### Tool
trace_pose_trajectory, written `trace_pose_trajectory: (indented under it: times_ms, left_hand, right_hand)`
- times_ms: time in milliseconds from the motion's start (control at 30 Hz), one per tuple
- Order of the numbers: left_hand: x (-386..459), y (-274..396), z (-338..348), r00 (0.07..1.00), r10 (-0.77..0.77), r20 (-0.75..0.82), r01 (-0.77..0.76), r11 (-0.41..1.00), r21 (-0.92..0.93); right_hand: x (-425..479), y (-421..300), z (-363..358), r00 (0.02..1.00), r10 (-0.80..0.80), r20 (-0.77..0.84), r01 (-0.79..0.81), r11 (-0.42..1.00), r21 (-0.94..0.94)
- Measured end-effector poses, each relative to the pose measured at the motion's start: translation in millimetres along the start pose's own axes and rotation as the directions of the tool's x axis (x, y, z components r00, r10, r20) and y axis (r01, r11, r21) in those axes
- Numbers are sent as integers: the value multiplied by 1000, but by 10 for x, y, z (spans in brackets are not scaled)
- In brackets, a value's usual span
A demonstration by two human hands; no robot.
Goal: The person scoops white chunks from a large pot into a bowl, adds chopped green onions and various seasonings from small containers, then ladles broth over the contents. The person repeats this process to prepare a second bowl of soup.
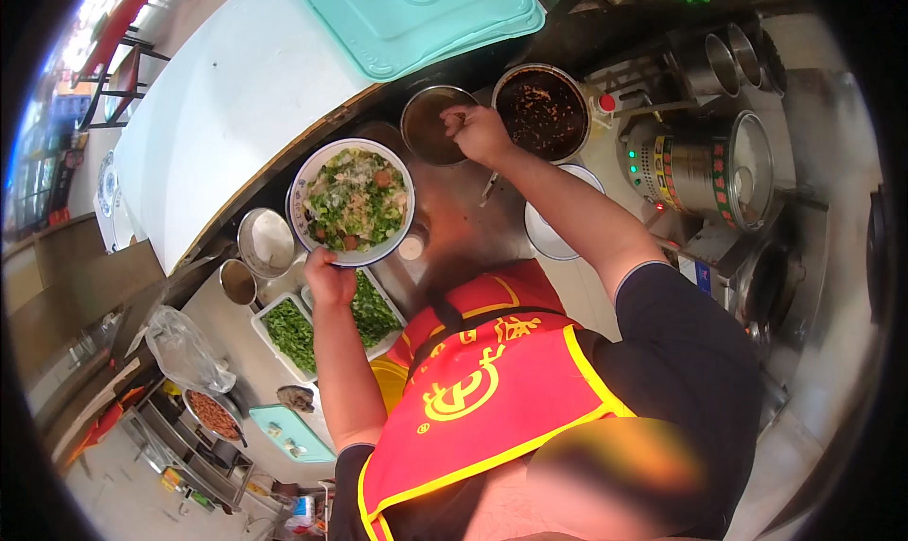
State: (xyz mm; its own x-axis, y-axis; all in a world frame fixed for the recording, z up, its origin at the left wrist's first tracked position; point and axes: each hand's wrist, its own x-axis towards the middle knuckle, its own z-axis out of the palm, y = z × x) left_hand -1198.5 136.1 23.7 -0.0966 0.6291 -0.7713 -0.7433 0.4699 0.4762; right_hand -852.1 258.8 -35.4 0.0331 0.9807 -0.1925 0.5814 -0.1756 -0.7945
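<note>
My left hand (330,278) grips the lower rim of a white bowl (301,186) with a blue edge and writing on its side. In it lie chopped greens (355,193), pale pieces, a few reddish-brown chunks and white powder. Over a metal basin (424,133) with brownish contents I hold my right hand (474,133), fingers curled. Whether anything is between those fingers is hidden. A narrow metal utensil end (489,188) shows below the right wrist. To the right of that basin is a pot (583,133) of dark sauce (543,112) with floating bits.
A teal lid (440,16) lies on the white counter (234,101) ahead. At left stand a metal bowl of white powder (268,242) and trays of chopped greens (289,332). My right forearm crosses a white bowl (550,232); a lit steel cooker (699,168) is farther right.
</note>
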Motion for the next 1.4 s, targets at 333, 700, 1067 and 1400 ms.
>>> trace_pose_trajectory:
  times_ms: [333, 700, 1067, 1400]
  left_hand:
    - [154, -58, -78, 999, -18, 38, 17, 1000, 25]
    - [107, -22, 96, 995, -68, 78, 59, 992, 110]
    - [359, -323, -173, 993, -100, 66, 98, 995, 33]
    - [137, -263, -90, 995, -59, 75, 58, 998, 11]
  right_hand:
    - [-12, -129, -86, 851, 513, 109, -452, 613, 648]
    - [-193, -607, -496, 928, 358, -102, -206, 723, 659]
    - [-452, -969, -246, 957, -75, -279, 147, 958, 245]
    - [-425, 16, 100, 983, 172, -69, -153, 962, 226]
